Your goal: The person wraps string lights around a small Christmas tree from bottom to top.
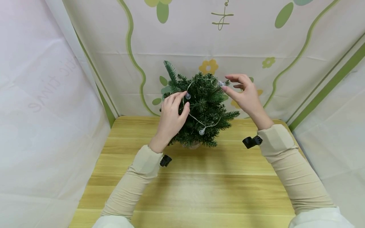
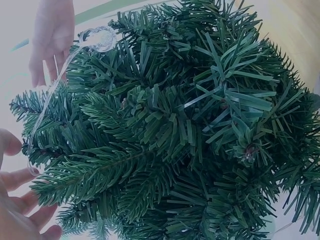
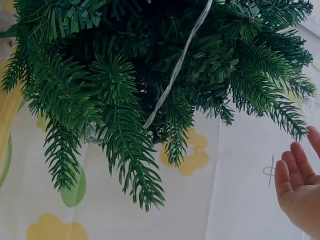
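Note:
A small artificial Christmas tree (image 1: 203,104) stands on the table, with a string of clear bulbs on a thin wire (image 1: 196,119) around it. My left hand (image 1: 172,114) is at its left side, fingertips right at a bulb (image 1: 188,95) and the wire, thumb apart. In the left wrist view that hand (image 2: 20,200) has its fingers spread beside the branches. My right hand (image 1: 245,93) is at the upper right of the tree, thumb tip at another bulb (image 1: 221,83), index finger raised away from it. The right wrist view shows this hand (image 3: 300,190) with loosely extended fingers.
A lower bulb (image 1: 201,131) hangs at the tree's front. The tree's base (image 1: 194,145) sits on the wooden table (image 1: 188,190). Printed cloth walls (image 1: 176,41) enclose the back and sides. Small black cameras (image 1: 252,142) are fixed at both sleeve cuffs.

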The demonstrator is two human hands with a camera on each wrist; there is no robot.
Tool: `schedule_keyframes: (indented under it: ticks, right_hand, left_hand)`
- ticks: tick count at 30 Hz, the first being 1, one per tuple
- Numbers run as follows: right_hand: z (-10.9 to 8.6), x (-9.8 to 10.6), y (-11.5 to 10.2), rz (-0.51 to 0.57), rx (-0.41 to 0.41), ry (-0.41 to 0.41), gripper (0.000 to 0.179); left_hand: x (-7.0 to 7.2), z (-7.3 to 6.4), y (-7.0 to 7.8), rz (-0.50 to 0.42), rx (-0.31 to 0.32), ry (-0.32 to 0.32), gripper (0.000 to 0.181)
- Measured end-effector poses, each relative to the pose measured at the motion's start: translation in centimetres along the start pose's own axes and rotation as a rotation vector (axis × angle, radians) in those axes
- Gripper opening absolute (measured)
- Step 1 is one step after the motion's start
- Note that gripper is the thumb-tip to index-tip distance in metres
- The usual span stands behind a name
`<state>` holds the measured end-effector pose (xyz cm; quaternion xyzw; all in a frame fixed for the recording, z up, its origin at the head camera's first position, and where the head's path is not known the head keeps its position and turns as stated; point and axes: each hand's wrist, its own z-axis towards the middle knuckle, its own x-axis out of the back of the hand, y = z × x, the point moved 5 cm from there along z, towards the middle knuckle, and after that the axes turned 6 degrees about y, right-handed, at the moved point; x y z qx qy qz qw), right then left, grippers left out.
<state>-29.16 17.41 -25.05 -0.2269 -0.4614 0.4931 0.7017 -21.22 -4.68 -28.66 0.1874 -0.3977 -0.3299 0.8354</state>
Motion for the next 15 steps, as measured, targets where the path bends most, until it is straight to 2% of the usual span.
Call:
schedule_keyframes:
  ticks: [4, 8, 12, 15]
  right_hand:
    - [-0.1, 0.1, 0.0, 0.049, -0.004, -0.002, 0.038]
    - [0.0, 0.3, 0.1, 0.082, -0.048, 0.016, 0.039]
    - [0.1, 0.7, 0.4, 0.105, -0.1, 0.046, 0.039]
    - [0.4, 1.2, 0.7, 0.14, -0.102, 0.079, 0.035]
  left_hand:
    - [0.1, 0.1, 0.0, -0.016, -0.003, -0.002, 0.04]
    - [0.5, 0.2, 0.1, -0.037, -0.014, 0.016, 0.039]
    - [1.2, 0.5, 0.0, -0.059, -0.03, 0.062, 0.038]
    - [1.9, 0.9, -0.3, -0.068, -0.031, 0.103, 0.037]
